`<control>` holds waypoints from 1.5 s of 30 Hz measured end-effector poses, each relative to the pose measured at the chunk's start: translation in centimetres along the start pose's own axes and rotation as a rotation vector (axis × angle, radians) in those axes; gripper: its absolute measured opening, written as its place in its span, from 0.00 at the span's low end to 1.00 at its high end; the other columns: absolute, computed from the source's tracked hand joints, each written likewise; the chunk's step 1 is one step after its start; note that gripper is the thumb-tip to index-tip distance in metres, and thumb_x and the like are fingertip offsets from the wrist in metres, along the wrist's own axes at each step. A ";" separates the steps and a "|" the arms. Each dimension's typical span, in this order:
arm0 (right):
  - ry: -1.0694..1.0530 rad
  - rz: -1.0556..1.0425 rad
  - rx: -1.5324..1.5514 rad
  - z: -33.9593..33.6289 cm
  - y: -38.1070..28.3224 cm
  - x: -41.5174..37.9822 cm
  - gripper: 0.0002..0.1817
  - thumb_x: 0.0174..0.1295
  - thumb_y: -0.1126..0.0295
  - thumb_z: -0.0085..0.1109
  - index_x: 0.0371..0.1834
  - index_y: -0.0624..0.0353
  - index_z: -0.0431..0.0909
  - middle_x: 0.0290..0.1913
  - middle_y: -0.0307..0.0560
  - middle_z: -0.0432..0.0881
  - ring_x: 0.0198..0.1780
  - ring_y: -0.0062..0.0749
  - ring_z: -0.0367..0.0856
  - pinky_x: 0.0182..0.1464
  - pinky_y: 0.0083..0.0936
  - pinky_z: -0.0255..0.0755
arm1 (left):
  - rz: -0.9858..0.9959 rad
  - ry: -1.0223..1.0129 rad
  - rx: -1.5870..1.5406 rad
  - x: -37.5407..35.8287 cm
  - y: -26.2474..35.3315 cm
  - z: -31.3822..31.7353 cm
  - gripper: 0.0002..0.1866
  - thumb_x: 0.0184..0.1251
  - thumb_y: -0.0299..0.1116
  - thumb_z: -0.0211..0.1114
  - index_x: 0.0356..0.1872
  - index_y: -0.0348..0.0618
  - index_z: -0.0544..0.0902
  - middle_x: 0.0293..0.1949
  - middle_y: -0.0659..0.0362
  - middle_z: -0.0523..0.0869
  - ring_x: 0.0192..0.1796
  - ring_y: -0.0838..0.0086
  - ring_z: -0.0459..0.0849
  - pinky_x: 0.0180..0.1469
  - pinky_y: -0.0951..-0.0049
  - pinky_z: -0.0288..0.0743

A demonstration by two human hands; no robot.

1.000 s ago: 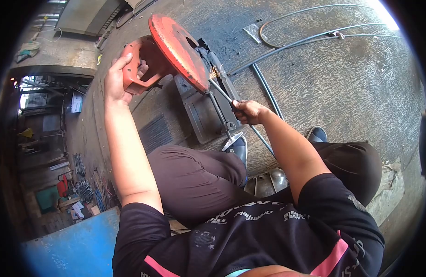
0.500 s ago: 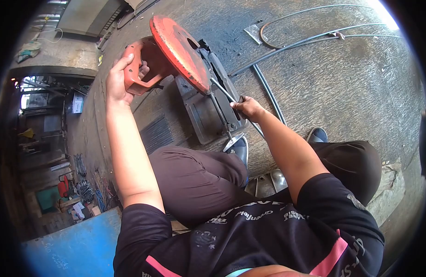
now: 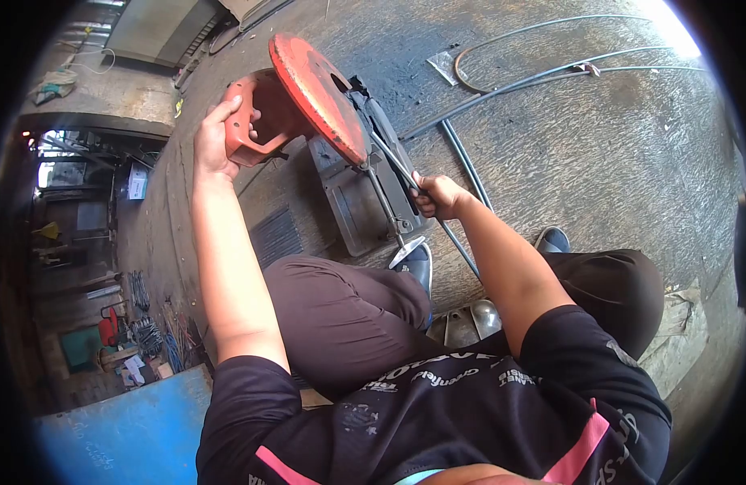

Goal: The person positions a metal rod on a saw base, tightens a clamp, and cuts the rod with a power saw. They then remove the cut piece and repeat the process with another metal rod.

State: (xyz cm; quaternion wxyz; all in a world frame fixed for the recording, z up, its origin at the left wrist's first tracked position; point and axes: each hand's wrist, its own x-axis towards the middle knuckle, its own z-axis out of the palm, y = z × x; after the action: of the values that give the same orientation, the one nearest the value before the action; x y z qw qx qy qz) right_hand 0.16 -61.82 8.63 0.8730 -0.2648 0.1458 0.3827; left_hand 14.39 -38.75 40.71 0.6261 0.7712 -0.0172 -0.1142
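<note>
A chop saw with a worn orange blade guard [image 3: 320,97] stands on the floor in front of me. My left hand [image 3: 220,137] is closed around the orange handle [image 3: 242,129] of the saw, at the left of the guard. My right hand [image 3: 439,196] is wrapped round a thin grey metal rod [image 3: 460,246], just right of the saw's grey base [image 3: 352,206]. One end of the rod runs up beneath the lower edge of the guard, where its tip is hidden. The other end passes down under my right forearm.
Long grey rods [image 3: 543,74] lie curved across the floor at upper right, beside a small plastic packet [image 3: 443,68]. Dark dust covers the floor behind the saw. My shoes [image 3: 419,267] flank the base's near side. A blue panel [image 3: 130,428] stands at lower left, near stacked tools and wires [image 3: 150,333].
My right hand has shifted slightly down and right, with its fingers curled further round the rod. My left hand stays on the handle, and the guard looks about the same.
</note>
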 end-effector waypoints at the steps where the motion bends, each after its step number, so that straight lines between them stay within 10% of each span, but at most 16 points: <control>1: -0.041 0.033 0.019 0.0 0.0 0.0 0.25 0.66 0.44 0.46 0.25 0.55 0.70 0.16 0.32 0.59 0.16 0.20 0.51 0.20 0.19 0.49 | -0.007 -0.008 -0.013 0.0 0.0 0.0 0.19 0.64 0.38 0.59 0.49 0.33 0.75 0.31 0.55 0.82 0.24 0.76 0.78 0.28 0.78 0.75; 31: 0.089 -0.085 -0.207 -0.1 0.8 1.6 0.17 0.60 0.55 0.62 0.34 0.52 0.66 0.24 0.36 0.66 0.22 0.21 0.63 0.22 0.21 0.57 | -0.026 -0.048 -0.104 -0.3 -0.1 0.2 0.20 0.63 0.37 0.58 0.52 0.35 0.70 0.35 0.52 0.80 0.33 0.73 0.79 0.35 0.73 0.77; 45: 0.168 -0.109 -0.337 0.1 0.4 2.0 0.23 0.66 0.48 0.50 0.40 0.61 0.73 0.24 0.38 0.68 0.23 0.24 0.65 0.24 0.24 0.63 | -0.020 -0.050 -0.063 -0.2 -0.1 0.1 0.22 0.66 0.39 0.55 0.54 0.33 0.72 0.36 0.53 0.81 0.35 0.71 0.78 0.38 0.72 0.76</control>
State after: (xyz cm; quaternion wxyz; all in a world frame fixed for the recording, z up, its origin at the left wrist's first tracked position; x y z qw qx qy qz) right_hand 1.15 -60.36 7.68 0.8205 -0.4458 0.1372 0.3305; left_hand 14.21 -38.81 40.59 0.6480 0.7483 -0.0215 -0.1402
